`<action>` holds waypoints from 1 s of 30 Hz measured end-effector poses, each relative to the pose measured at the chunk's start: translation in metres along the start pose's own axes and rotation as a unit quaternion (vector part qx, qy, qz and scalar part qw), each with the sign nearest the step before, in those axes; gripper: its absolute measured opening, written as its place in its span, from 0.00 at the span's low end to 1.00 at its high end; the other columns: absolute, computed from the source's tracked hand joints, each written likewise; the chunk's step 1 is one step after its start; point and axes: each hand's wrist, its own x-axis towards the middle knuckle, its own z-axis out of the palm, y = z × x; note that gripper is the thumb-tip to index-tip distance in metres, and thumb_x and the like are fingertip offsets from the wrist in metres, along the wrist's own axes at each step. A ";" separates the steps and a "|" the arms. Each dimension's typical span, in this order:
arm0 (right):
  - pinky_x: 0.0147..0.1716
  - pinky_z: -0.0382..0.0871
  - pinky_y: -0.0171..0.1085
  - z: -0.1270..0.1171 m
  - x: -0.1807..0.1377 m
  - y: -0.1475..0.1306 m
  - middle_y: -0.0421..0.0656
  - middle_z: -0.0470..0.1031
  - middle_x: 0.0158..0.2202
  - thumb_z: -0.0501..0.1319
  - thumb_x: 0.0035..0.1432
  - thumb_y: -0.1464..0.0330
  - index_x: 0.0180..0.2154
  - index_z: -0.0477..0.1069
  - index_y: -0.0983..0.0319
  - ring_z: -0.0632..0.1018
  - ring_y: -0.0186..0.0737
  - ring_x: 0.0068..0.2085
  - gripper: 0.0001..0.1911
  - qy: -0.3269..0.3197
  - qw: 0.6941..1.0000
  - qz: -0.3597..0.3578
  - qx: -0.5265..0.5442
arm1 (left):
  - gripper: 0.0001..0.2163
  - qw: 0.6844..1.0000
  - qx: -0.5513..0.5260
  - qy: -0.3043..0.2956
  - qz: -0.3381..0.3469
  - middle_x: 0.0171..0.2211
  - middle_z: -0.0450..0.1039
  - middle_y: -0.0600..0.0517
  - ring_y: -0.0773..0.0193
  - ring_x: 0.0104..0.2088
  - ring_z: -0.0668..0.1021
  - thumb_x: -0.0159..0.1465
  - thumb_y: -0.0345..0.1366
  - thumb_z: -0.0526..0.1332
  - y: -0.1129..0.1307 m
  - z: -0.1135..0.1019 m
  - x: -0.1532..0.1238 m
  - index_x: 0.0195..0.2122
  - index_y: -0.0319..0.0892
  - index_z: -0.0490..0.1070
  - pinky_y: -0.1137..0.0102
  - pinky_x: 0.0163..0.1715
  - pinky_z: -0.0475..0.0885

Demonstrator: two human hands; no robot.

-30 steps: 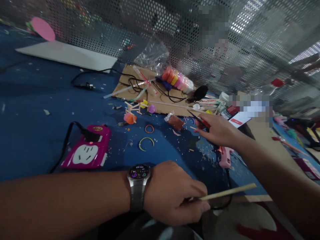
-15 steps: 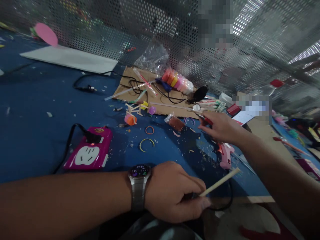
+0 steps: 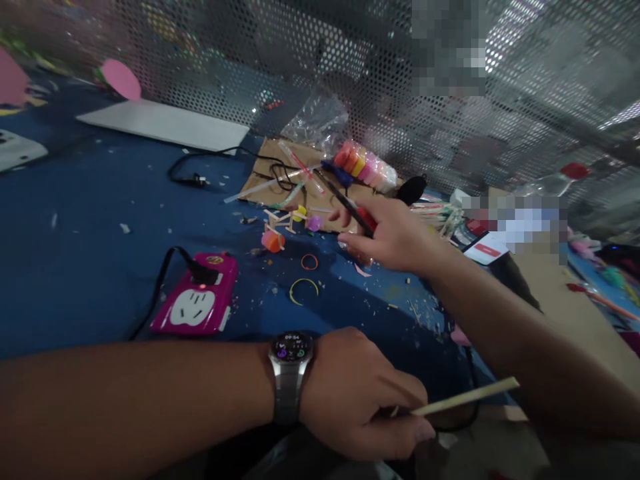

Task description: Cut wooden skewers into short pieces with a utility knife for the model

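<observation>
My left hand (image 3: 360,397), with a watch (image 3: 291,348) on its wrist, is closed around a thin wooden stick (image 3: 465,397) that points right, low at the table's near edge. My right hand (image 3: 395,233) is lifted over the blue table (image 3: 85,267) and grips a tool with red handles and a dark tip (image 3: 345,200), which looks like small pliers or scissors. The tip points up-left toward a little stick model with orange, yellow and purple wheels (image 3: 285,227). Two rubber bands (image 3: 305,283) lie just under that hand.
A pink power strip (image 3: 197,307) with a black cable sits at the left. Brown cardboard (image 3: 280,180) at the back holds straws, wires and a roll of coloured discs (image 3: 365,165). A perforated metal screen (image 3: 225,60) closes the back. Clutter fills the right side.
My right hand has lifted the red-handled tool from the table at the right and carried it left toward the stick model. My left hand has kept the stick.
</observation>
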 end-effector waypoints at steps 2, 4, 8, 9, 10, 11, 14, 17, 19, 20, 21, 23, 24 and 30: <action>0.45 0.69 0.42 0.011 0.020 -0.011 0.42 0.83 0.43 0.67 0.65 0.69 0.40 0.72 0.57 0.80 0.46 0.43 0.05 -0.002 0.999 -0.048 0.013 | 0.16 1.000 -0.011 0.005 0.003 0.21 0.74 0.56 0.67 0.22 0.76 0.73 0.43 0.59 -0.001 0.001 0.000 0.28 0.46 0.66 0.69 0.21 0.62; 0.46 0.69 0.41 0.020 0.039 -0.019 0.42 0.84 0.47 0.67 0.65 0.71 0.41 0.71 0.57 0.81 0.45 0.45 0.06 -0.011 0.996 -0.084 0.031 | 0.16 1.000 -0.023 0.012 0.007 0.21 0.73 0.57 0.68 0.22 0.76 0.73 0.42 0.60 -0.002 0.002 -0.001 0.27 0.46 0.65 0.70 0.22 0.63; 0.45 0.69 0.41 0.029 0.065 -0.026 0.40 0.84 0.43 0.65 0.63 0.75 0.41 0.73 0.56 0.81 0.45 0.43 0.08 -0.009 0.995 -0.099 -0.013 | 0.17 0.999 -0.032 0.029 0.022 0.20 0.71 0.58 0.68 0.22 0.73 0.73 0.42 0.61 -0.005 0.004 0.000 0.26 0.46 0.63 0.70 0.20 0.61; 0.44 0.69 0.41 0.030 0.069 -0.026 0.40 0.84 0.42 0.65 0.62 0.75 0.41 0.72 0.57 0.81 0.45 0.42 0.08 -0.006 0.994 -0.107 -0.021 | 0.17 0.999 -0.033 0.033 0.024 0.20 0.70 0.58 0.68 0.21 0.72 0.72 0.42 0.61 -0.005 0.004 0.000 0.26 0.46 0.62 0.70 0.20 0.61; 0.44 0.69 0.41 0.031 0.071 -0.027 0.40 0.84 0.42 0.64 0.62 0.76 0.41 0.72 0.57 0.81 0.45 0.42 0.09 -0.003 0.993 -0.115 -0.021 | 0.17 0.998 -0.035 0.035 0.024 0.19 0.69 0.58 0.68 0.21 0.71 0.72 0.42 0.61 -0.005 0.004 0.000 0.26 0.46 0.62 0.70 0.20 0.60; 0.44 0.70 0.41 0.031 0.073 -0.027 0.40 0.84 0.42 0.63 0.62 0.77 0.41 0.72 0.57 0.81 0.44 0.42 0.09 0.000 0.993 -0.121 -0.013 | 0.17 0.998 -0.039 0.035 0.021 0.20 0.68 0.58 0.68 0.21 0.71 0.72 0.42 0.62 -0.005 0.003 0.000 0.26 0.46 0.62 0.70 0.20 0.60; 0.46 0.72 0.42 0.028 0.070 -0.029 0.41 0.84 0.43 0.64 0.64 0.75 0.42 0.73 0.56 0.82 0.44 0.43 0.08 0.004 0.992 -0.118 0.035 | 0.16 0.996 -0.079 0.028 0.001 0.24 0.72 0.57 0.68 0.24 0.74 0.72 0.41 0.62 -0.001 0.000 0.000 0.27 0.45 0.64 0.72 0.23 0.63; 0.46 0.73 0.43 0.021 0.059 -0.031 0.41 0.83 0.43 0.66 0.65 0.71 0.42 0.74 0.56 0.82 0.44 0.43 0.06 0.011 0.992 -0.098 0.079 | 0.15 0.979 -0.179 0.078 -0.064 0.28 0.76 0.54 0.69 0.28 0.76 0.72 0.41 0.63 0.005 -0.003 0.002 0.28 0.44 0.68 0.74 0.29 0.68; 0.43 0.74 0.43 0.015 0.047 -0.029 0.40 0.83 0.41 0.67 0.64 0.69 0.43 0.76 0.56 0.82 0.43 0.40 0.05 0.021 0.993 -0.061 0.098 | 0.13 0.938 -0.276 0.158 -0.137 0.27 0.76 0.55 0.69 0.27 0.77 0.71 0.42 0.66 0.006 -0.004 0.005 0.30 0.43 0.72 0.75 0.31 0.70; 0.40 0.74 0.42 0.011 0.039 -0.026 0.39 0.83 0.39 0.68 0.65 0.67 0.43 0.76 0.56 0.81 0.42 0.37 0.05 0.022 0.994 -0.027 0.105 | 0.13 0.911 -0.320 0.197 -0.169 0.25 0.75 0.55 0.69 0.26 0.77 0.71 0.44 0.67 0.006 -0.004 0.008 0.32 0.42 0.74 0.74 0.30 0.70; 0.34 0.73 0.41 0.008 0.031 -0.023 0.38 0.81 0.33 0.68 0.65 0.65 0.42 0.75 0.56 0.79 0.40 0.31 0.05 0.032 0.992 0.015 0.121 | 0.14 0.886 -0.354 0.228 -0.194 0.24 0.74 0.56 0.69 0.25 0.76 0.72 0.46 0.66 0.004 -0.004 0.010 0.33 0.42 0.74 0.74 0.28 0.70; 0.25 0.69 0.39 -0.001 0.012 -0.015 0.34 0.74 0.23 0.67 0.68 0.59 0.44 0.74 0.56 0.75 0.38 0.21 0.09 0.029 0.982 0.100 0.159 | 0.18 0.852 -0.387 0.275 -0.222 0.22 0.72 0.56 0.69 0.23 0.75 0.74 0.51 0.62 -0.002 -0.004 0.015 0.34 0.42 0.73 0.74 0.26 0.70; 0.22 0.67 0.38 -0.005 0.001 -0.010 0.33 0.72 0.21 0.66 0.69 0.58 0.45 0.74 0.56 0.72 0.37 0.18 0.10 0.025 0.977 0.131 0.166 | 0.20 0.841 -0.391 0.297 -0.228 0.22 0.72 0.56 0.69 0.23 0.75 0.75 0.53 0.60 -0.006 -0.004 0.018 0.34 0.42 0.72 0.74 0.27 0.71; 0.19 0.69 0.37 -0.023 -0.064 0.005 0.36 0.75 0.23 0.64 0.71 0.52 0.50 0.76 0.58 0.74 0.38 0.20 0.17 0.005 0.967 0.195 0.167 | 0.20 0.791 -0.400 0.398 -0.237 0.27 0.79 0.51 0.66 0.28 0.81 0.76 0.53 0.61 -0.019 -0.013 0.024 0.38 0.41 0.73 0.70 0.37 0.78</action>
